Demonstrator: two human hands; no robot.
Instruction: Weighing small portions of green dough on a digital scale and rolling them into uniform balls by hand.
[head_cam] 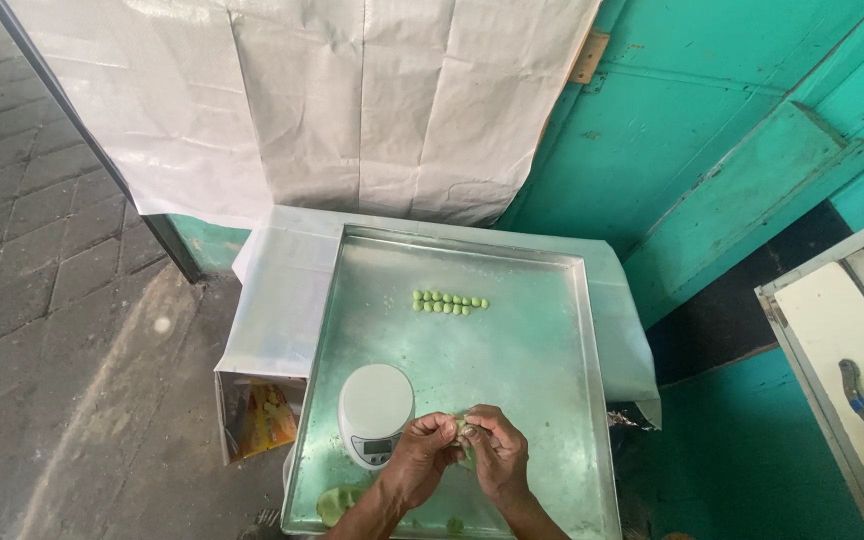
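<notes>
Both my hands are pressed together over the near end of the tray, left hand (420,455) and right hand (497,452) pinching a small piece of green dough (462,428) between the fingertips, so they're closed on it from both sides. Just left of my left hand, touching distance, sits a little white kitchen scale (375,410) with its round platform up top. Down by my left wrist there's a bigger lump of the green dough (336,502) lying on the metal, plus a small green bit (455,524) between my forearms. Further out past my hands, well apart, two tidy rows of small green balls (449,303) sit on the big steel tray (552,380). The tray rests on a bench covered in white plastic sheet (277,310), and beyond that is a turquoise wooden wall (712,120). Off to my right, a cream cabinet (842,350).
</notes>
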